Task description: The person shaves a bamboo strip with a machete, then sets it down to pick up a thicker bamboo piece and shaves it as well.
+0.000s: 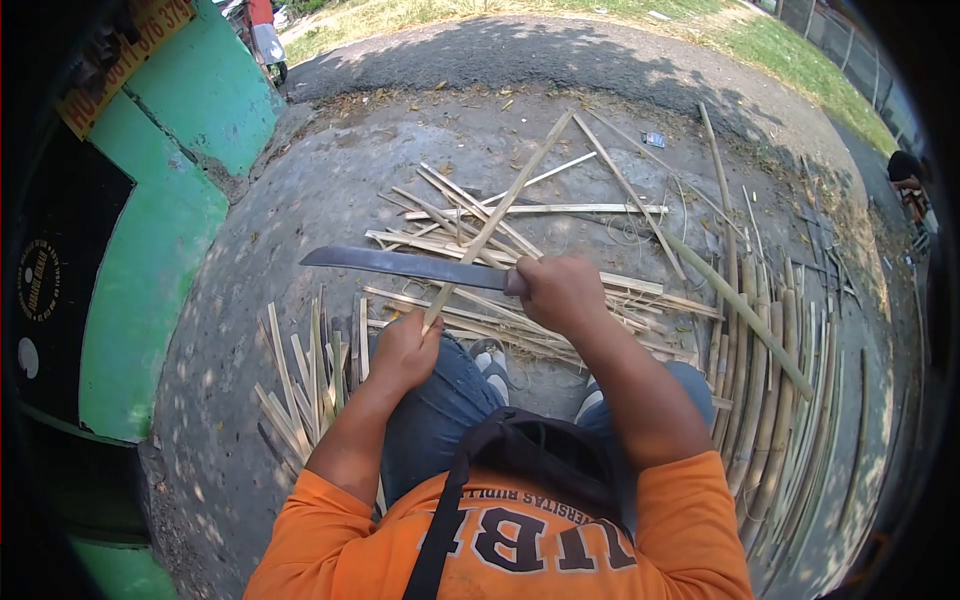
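Observation:
My right hand [562, 292] is closed round the handle of a machete [400, 263], whose long dark blade points left. The blade lies across a bamboo strip [508, 202], seeming to touch it; the exact contact is hard to make out. Wrapped round the near end of that strip is my left hand [405, 350], above my left knee. From there the strip slants up and away to the right. Split bamboo strips [540, 209] lie crossed in a loose pile on the ground beyond and below my hands.
Long bamboo poles [745, 370] lie at the right, with a greenish pole [745, 310] slanting over them. More strips [315, 360] stand bunched at my left. A green wall [140, 310] borders the left side. Farther right, another person [908, 180] is partly visible.

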### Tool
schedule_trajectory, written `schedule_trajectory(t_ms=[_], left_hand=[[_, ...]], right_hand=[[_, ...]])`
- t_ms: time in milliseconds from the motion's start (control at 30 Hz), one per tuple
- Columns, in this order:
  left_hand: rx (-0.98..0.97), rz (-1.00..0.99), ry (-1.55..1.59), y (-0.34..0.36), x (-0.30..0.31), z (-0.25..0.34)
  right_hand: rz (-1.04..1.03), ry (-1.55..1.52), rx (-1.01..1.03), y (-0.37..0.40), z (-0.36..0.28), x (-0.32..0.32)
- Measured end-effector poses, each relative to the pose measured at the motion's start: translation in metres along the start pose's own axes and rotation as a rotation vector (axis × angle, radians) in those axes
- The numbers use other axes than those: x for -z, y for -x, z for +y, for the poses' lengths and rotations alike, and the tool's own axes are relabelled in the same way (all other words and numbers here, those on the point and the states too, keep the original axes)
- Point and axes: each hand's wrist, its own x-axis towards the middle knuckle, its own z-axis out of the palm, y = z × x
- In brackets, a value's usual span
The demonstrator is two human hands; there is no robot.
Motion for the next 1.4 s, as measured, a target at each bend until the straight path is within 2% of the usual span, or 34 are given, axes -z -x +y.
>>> schedule_trajectory(t_ms=[33,133,167,267,400,500,600,767,967,1200,1400], left_hand=[[-0.016,-0.001,0.014,-0.001,0.0,-0.002],[-0.031,-0.024,0.05,0.007,0.005,-0.007],[-0.021,-0.038,0.063,0.012,0.011,-0.004],[-0.022,-0.064,0.069,0.012,0.017,0.001],[-0.001,-0.095,0.129,0.011,0.02,-0.005],[0.04,-0.148,0.177,0.012,0.022,-0.007],[0.013,-0.119,0.097,0.012,0.031,-0.016],[0.067,-0.072,-0.009,0.014,0.061,-0.02],[0.153,-0.242,0.134,0.023,0.045,-0.027],[0.158,-0.099,0.18,0.051,0.02,-0.027],[0.176,-0.028,0.251,0.049,0.013,-0.033]], right_hand=[[-0.053,-0.002,0.002,0.0,-0.007,-0.002],[0.038,0.007,-0.118,-0.007,0.024,-0.009],[0.185,-0.01,-0.211,-0.011,0.04,-0.006],[0.181,-0.011,-0.289,-0.01,0.066,-0.009],[0.112,0.026,-0.38,-0.01,0.043,0.001],[0.114,0.014,-0.34,-0.012,0.047,-0.002],[0.052,0.05,-0.346,-0.016,0.046,0.009],[0.074,0.027,-0.277,-0.011,0.035,0.013],[0.026,0.025,-0.275,-0.009,0.035,0.016],[-0.005,-0.01,-0.226,-0.006,0.031,0.008],[-0.042,-0.071,-0.041,-0.003,0.003,0.008]])
